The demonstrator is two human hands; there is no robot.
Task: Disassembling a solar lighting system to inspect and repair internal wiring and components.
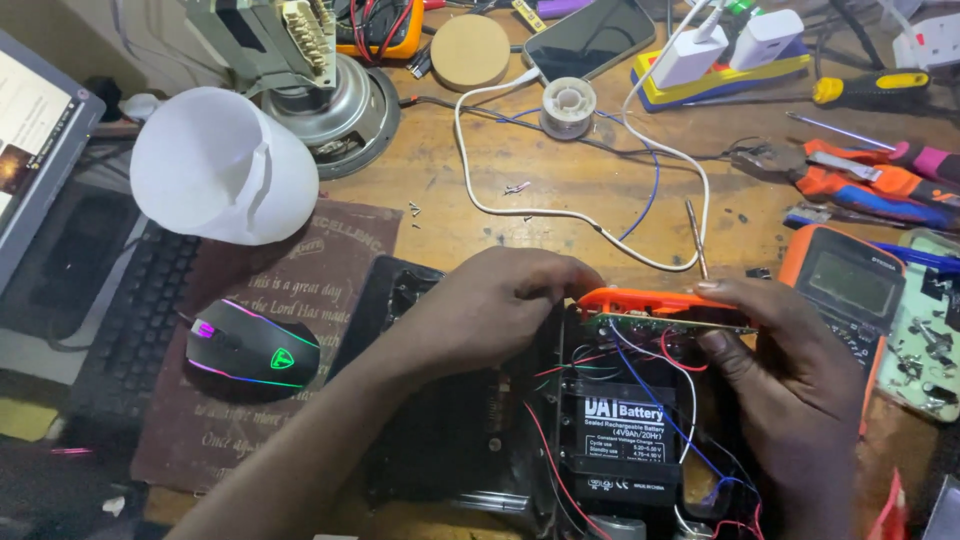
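Both hands hold an orange panel point(645, 300) with a green circuit board point(665, 322) under it, just above an open black case point(450, 400) on the bench point(560, 180). Left hand point(490, 305) has its grip pinched on the panel's left end; right hand point(785, 360) has its grip clamped on the right end. Thin wires point(650, 385) run down past a black battery point(625, 430). Best handled slowly, I judge: keep the panel level, avoid tugging the wires, fingers off the board's solder side.
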